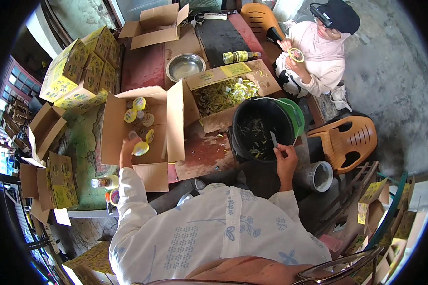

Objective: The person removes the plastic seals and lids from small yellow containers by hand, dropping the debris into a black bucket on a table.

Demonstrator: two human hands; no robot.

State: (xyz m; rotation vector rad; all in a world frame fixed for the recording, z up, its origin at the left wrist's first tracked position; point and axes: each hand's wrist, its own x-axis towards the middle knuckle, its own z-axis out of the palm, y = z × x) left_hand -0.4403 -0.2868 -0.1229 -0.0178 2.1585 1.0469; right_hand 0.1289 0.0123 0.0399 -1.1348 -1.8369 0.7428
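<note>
My left hand (127, 151) reaches into an open cardboard box (175, 121) on the table. Its fingers are closed around what looks like a small clear plastic cup (134, 136), partly hidden by the fingers. Beside it in the box lie several cups with yellow printed lids (140, 148), some tipped over. My right hand (286, 160) pinches a thin grey blade (273, 138), pointing up and away from me; its handle end is hidden in the fingers. That hand is at the near right rim of a black bucket (242, 147), which has green and yellow scraps inside.
A carton of yellow-green shreds (218, 102), a metal bowl (185, 67) and a row of yellow-lidded cups (241, 57) stand beyond. Yellow cartons (64, 71) are stacked left. At the right are a green bucket (297, 114), an orange chair (349, 140) and a seated person (318, 52) holding a yellow ring.
</note>
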